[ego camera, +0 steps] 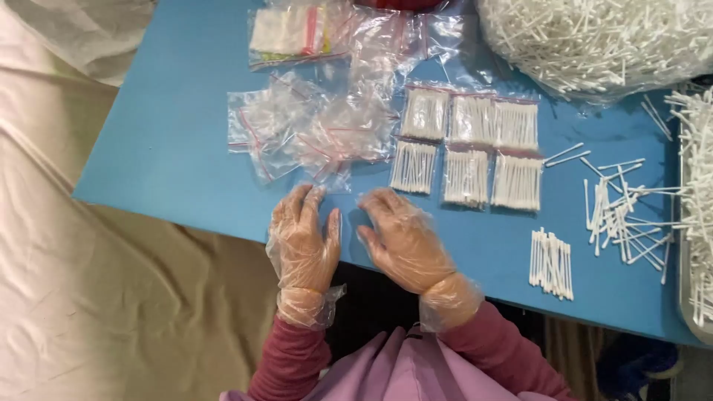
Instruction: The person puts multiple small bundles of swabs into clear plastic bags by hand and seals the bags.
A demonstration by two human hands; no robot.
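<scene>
My left hand (303, 241) and my right hand (401, 238) wear thin clear plastic gloves and lie flat on the near edge of the blue table (171, 141), fingers spread, holding nothing. Just beyond my left fingertips lies a loose heap of empty clear zip bags with red seals (312, 130). Past my right hand, several filled bags of white cotton swabs (468, 145) lie in two rows. A small neat bundle of loose swabs (551, 263) rests to the right of my right hand.
Scattered loose swabs (624, 215) lie at the right. A big pile of swabs in clear plastic (601, 41) fills the far right corner. A metal tray (687, 297) with swabs sits at the right edge. A packet of unused bags (290, 33) lies at the back. Beige cloth (89, 297) covers the left.
</scene>
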